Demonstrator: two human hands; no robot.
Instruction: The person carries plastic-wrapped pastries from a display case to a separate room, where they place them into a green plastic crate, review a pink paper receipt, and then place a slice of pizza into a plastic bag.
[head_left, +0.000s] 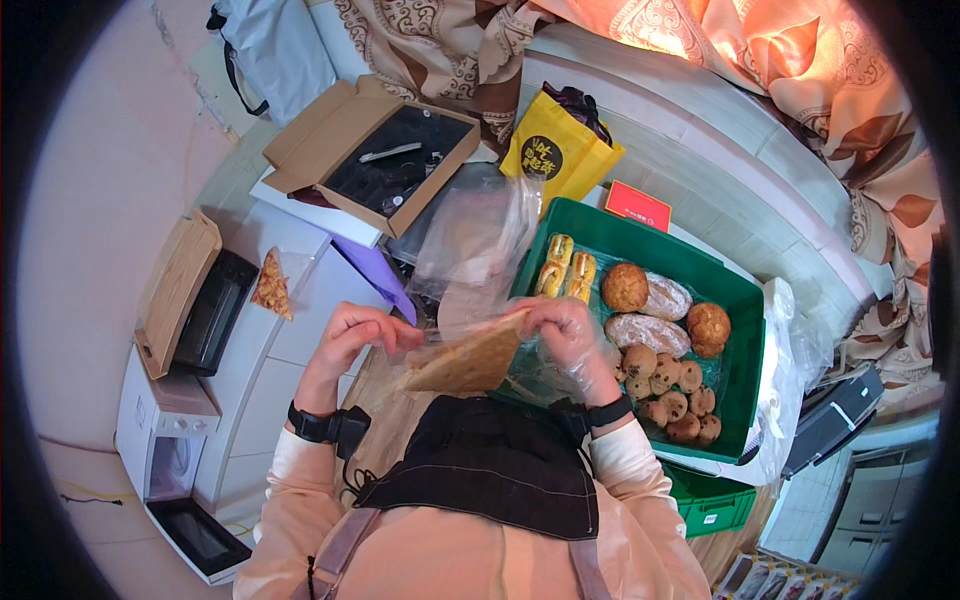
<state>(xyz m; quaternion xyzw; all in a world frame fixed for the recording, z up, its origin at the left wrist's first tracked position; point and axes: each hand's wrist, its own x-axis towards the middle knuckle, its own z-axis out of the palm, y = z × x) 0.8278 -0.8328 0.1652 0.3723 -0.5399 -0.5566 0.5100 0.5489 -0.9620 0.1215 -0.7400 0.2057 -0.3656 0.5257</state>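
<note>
My right hand (562, 330) grips the upper corner of a flat tan slice (469, 360), which looks like pizza or flatbread seen from beneath, wrapped in clear plastic. At its other side my left hand (367, 334) pinches the clear plastic film between thumb and fingers. To the right, a green plastic crate (739, 322) holds round brown buns (709, 330), sugar-dusted oval loaves (649, 334), small dotted buns (667, 375) and filled rolls (555, 266). A pizza slice (271, 286) lies on the white counter at left, with clear film beside it.
Clear plastic bags (476, 225) lie beyond my hands. An open cardboard box (435, 184) with dark contents, a yellow bag (559, 150) and a red box (637, 205) stand at the back. A microwave (169, 427) with its door down and a wooden-lidded black box (214, 311) are at left.
</note>
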